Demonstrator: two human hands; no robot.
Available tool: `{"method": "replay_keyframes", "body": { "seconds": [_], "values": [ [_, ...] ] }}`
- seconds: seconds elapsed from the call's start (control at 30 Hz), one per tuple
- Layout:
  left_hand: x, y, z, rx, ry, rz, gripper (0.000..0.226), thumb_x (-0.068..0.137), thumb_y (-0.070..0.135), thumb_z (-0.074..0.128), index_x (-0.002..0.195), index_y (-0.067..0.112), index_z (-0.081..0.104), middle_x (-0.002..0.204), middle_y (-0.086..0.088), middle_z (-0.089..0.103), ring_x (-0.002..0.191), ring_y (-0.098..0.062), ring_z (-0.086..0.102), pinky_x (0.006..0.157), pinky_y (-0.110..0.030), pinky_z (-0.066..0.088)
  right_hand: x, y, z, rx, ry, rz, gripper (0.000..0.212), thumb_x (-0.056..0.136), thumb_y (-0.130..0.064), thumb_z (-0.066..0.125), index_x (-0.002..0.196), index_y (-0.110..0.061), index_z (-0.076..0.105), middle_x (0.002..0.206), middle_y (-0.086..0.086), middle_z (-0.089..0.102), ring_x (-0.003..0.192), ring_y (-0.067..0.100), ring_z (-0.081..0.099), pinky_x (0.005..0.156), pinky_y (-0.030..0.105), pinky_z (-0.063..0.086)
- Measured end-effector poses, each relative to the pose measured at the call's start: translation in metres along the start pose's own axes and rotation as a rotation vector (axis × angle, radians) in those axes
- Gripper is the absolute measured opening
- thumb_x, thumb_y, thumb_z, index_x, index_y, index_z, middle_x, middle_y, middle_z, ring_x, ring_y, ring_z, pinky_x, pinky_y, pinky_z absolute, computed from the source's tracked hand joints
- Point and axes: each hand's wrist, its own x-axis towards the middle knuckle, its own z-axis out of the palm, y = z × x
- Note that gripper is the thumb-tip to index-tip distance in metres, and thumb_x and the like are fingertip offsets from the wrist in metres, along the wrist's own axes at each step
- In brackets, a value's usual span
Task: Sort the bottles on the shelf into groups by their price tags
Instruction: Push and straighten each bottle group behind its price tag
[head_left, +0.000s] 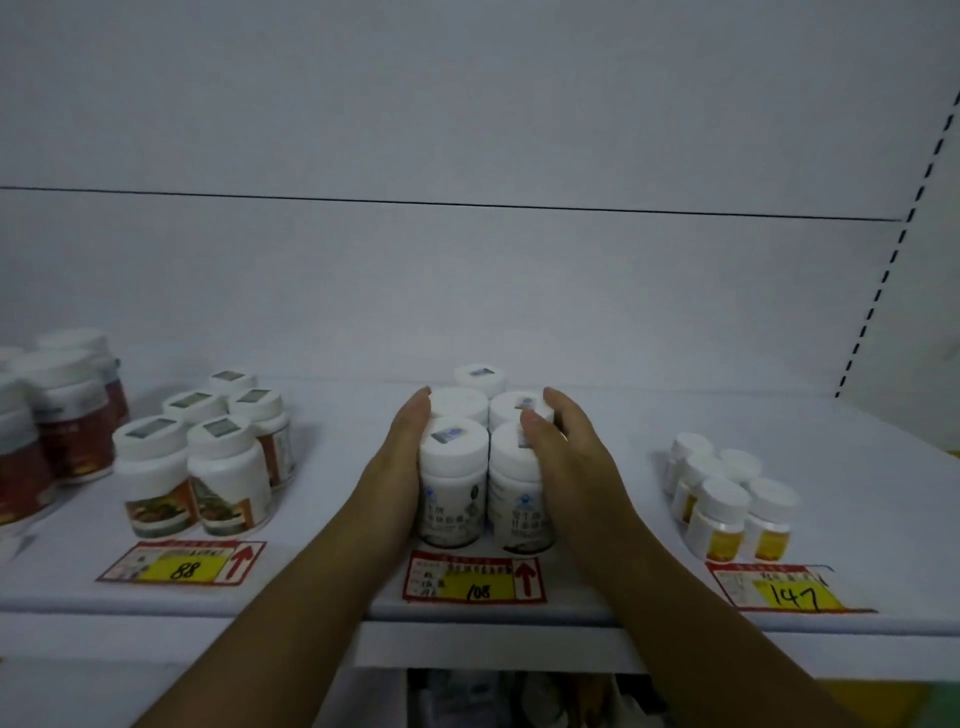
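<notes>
Several white bottles stand bunched at the middle of the white shelf, behind a price tag reading 108. My left hand lies flat against the left side of this bunch. My right hand presses its right side, fingers curled over a front bottle's cap. Both hands squeeze the group between them. To the left, several white bottles with orange-brown labels stand behind a tag reading 88. On the right, small yellow-labelled bottles stand behind a tag reading 147.
Larger bottles with dark red labels crowd the far left edge of the shelf. The shelf's white back wall rises behind everything, and a slotted upright runs along the right side. A lower shelf with dim items shows below the front lip.
</notes>
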Motion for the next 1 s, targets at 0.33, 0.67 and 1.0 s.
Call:
{"method": "replay_keyframes", "body": {
  "seconds": [0.33,0.67,1.0],
  "values": [
    [0.004,-0.004,-0.005,-0.075,-0.039,-0.041,0.050,0.084,0.065,0.041,0.117,0.034,0.064,0.120,-0.004,0.069,0.109,-0.028,0.065,0.089,-0.046,0.051,0.034,-0.038,-0.016,-0.181,0.039,-0.195,0.042,0.089,-0.049,0.043,0.127,-0.030,0.049,0.137,-0.005,0.049,0.105,0.006,0.049,0.083,0.017,0.037],
    [0.003,-0.002,0.000,-0.002,0.019,0.051,0.083,0.063,0.070,0.057,0.137,0.036,0.042,0.138,0.001,0.054,0.122,-0.027,0.055,0.106,-0.054,0.037,0.115,-0.058,0.011,-0.877,-0.451,-0.013,0.035,0.093,-0.022,0.050,0.113,0.004,0.061,0.119,0.018,0.062,0.108,0.030,0.057,0.092,0.035,0.044],
    [-0.026,0.026,0.010,0.189,0.372,0.307,0.040,0.094,0.050,0.032,0.131,0.040,0.045,0.144,0.009,0.045,0.134,-0.016,0.041,0.106,-0.034,0.031,0.088,-0.081,-0.028,-0.698,-0.370,-0.089,0.049,0.093,-0.045,0.043,0.130,-0.014,0.050,0.138,0.004,0.048,0.119,0.021,0.047,0.099,0.033,0.038]
  ]
}}
